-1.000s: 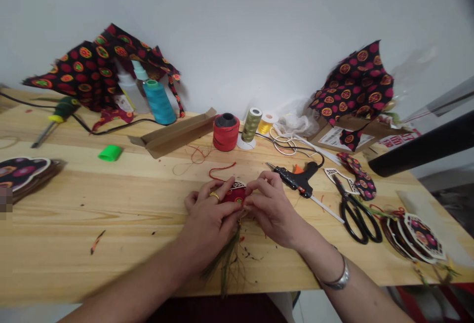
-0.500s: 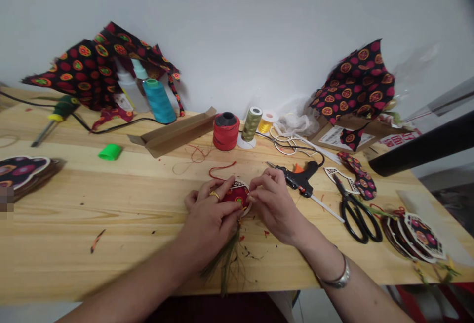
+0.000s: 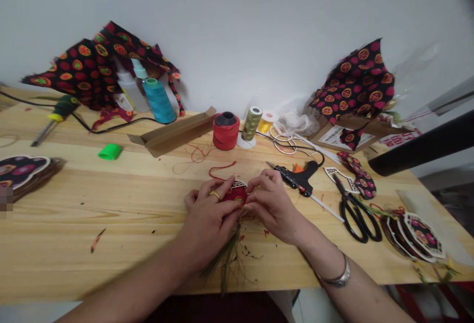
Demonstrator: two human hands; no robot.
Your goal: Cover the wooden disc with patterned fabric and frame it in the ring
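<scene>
A small pendant [image 3: 236,193] of red patterned fabric with a pale fretwork rim lies on the table between my hands. My left hand [image 3: 213,209] is wrapped over its left side, thumb and fingers pressing it. On its right edge, my right hand [image 3: 267,202] has its fingertips pinched together; whether they grip a bit of the rim or something smaller is hidden. A red cord [image 3: 222,172] loops out above the pendant. From its lower end a green tassel [image 3: 225,266] spreads towards the table's front edge.
Right of my hands lie a black glue gun [image 3: 301,179], scissors [image 3: 355,214] and a stack of finished pendants [image 3: 422,236]. Behind stand a red thread spool [image 3: 225,131], a green spool [image 3: 252,124] and a cardboard tray [image 3: 177,133]. Further left are a screwdriver [image 3: 55,116] and a green cap [image 3: 110,152].
My right hand has shifted slightly left and down, its fingers now covering more of the pendant's right edge. My left hand stays in place.
</scene>
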